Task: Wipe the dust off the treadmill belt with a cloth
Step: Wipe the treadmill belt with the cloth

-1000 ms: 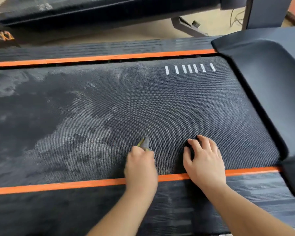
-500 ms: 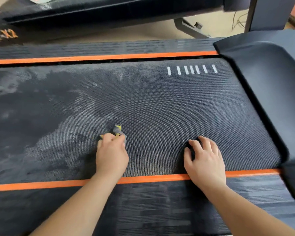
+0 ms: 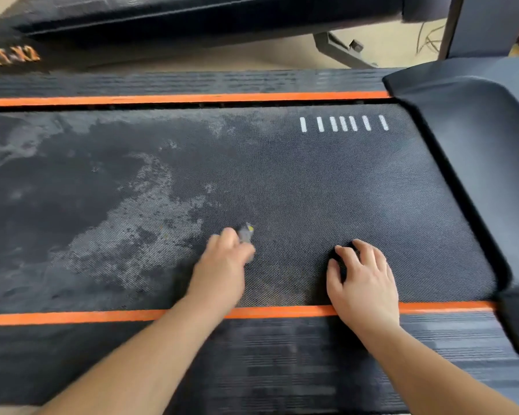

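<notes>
wipe stroke reverses on treadmill belt (image 3: pixel 312 181)
left hand (image 3: pixel 222 265), clenched round cloth (image 3: pixel 246 233), has swung back right off the dust patch (image 3: pixel 126 244); right hand (image 3: pixel 363 283) stays flat, fingers released.

Belt (image 3: pixel 312 190) black, fine dotted weave; pale grey dust blotches across left half. Seven white bars (image 3: pixel 343 123) upper right. Orange stripes (image 3: pixel 177 98) along both belt edges. Rails (image 3: pixel 282 369) dark, ribbed. Cloth (image 3: pixel 246 233) grey, yellow tip. Floor (image 3: pixel 252 56) beige, top of frame.
</notes>
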A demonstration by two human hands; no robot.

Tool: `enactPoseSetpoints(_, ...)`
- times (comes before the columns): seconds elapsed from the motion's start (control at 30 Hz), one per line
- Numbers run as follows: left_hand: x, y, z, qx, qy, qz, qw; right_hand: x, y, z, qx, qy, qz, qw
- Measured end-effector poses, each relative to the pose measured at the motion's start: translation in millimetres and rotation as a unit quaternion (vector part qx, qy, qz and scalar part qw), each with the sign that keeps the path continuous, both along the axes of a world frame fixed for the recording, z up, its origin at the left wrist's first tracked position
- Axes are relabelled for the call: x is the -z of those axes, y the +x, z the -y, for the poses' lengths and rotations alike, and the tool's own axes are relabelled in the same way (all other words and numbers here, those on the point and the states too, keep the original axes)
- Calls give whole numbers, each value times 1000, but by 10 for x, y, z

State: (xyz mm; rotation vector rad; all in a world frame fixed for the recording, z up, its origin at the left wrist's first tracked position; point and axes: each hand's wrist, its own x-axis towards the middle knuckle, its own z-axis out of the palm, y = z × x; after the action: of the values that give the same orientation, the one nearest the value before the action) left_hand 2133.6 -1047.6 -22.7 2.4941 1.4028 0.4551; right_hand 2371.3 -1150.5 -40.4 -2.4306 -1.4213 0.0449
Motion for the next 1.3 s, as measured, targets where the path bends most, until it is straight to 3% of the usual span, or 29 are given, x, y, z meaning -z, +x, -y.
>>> enactPoseSetpoints(0.1, 50, -570, -269, -140, 0, -17, 990, 9, -10, 0, 0, -8, -1, 1000)
enactPoseSetpoints(0.2, -35, -266, -76, -241, -30, 15, 970, 11, -12, -6, 0, -26, -2, 1000)
enactPoseSetpoints(0.33, -51, 608, 460, -142, -88, 41, 985, -8, -35, -19, -2, -30, -2, 1000)
enactPoseSetpoints(0.43, -70, 711, 600, -4, -139, 42, 989, -33, -38, -6, 0, -32, -4, 999)
enactPoseSetpoints(0.53, -31, 131, 220, 59, -34, -5, 998, -53, -35, -9, -7, -32, -4, 999)
enactPoseSetpoints(0.6, 8, -414, -122, -6, 19, -55, 998, -46, -44, -5, -6, -32, 1, 999)
enactPoseSetpoints(0.67, 48, -805, -312, -119, 18, -56, 991, -35, -48, -8, -5, -35, 7, 999)
enactPoseSetpoints(0.77, 22, -520, -130, -249, -12, -23, 968, -41, -43, -5, -5, -33, 8, 999)
enactPoseSetpoints(0.83, 18, 18, 167, -212, -32, 17, 977, -41, -50, -4, -3, -32, 11, 999)
enactPoseSetpoints(0.93, 10, 668, 640, -68, -97, 62, 991, -25, -42, -14, -2, -28, 12, 1000)
enactPoseSetpoints(1.03, -46, 587, 572, 69, -95, 43, 992, -27, -42, -5, -1, -19, 6, 1000)
enactPoseSetpoints(1.1, -35, 179, 265, 90, -52, 6, 995, -31, -36, -14, -3, -17, 7, 1000)
enactPoseSetpoints(1.2, -16, -581, -228, -40, -14, -36, 998, -26, -43, -11, -3, -23, 7, 1000)
enactPoseSetpoints(1.3, -112, -605, -183, -249, -67, 0, 966, -23, -43, -15, -4, -32, 13, 999)
